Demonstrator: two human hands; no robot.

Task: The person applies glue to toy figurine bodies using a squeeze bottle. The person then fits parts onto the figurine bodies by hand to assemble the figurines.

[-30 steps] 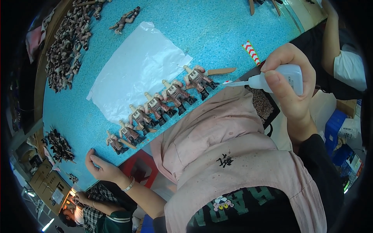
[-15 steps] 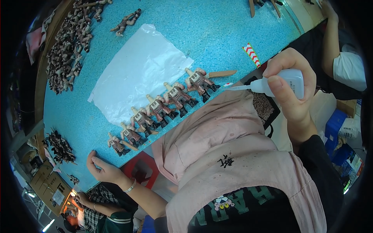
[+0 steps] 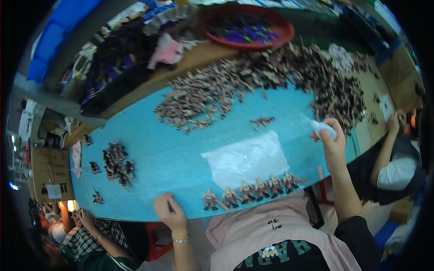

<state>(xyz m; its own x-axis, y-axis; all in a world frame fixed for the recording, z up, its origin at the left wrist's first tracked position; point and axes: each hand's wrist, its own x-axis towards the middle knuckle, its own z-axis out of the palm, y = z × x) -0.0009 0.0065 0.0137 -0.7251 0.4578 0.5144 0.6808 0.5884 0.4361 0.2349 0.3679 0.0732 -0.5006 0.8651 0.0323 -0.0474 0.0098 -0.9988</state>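
Head cam: near edge of the blue table [image 3: 167, 156] is lined with six figures [image 3: 261, 189], decent room seen left of the white sheet [image 3: 246, 158]. Squeeze bottle [image 3: 326, 132] is gripped by the right hand [image 3: 334, 143]; left hand [image 3: 171, 212] is just loosely curled at the edge.

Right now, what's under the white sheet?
Blue table, visible beyond the sheet's edges. A row of figures lines its near side. Anything directly beneath is covered, so can't tell.
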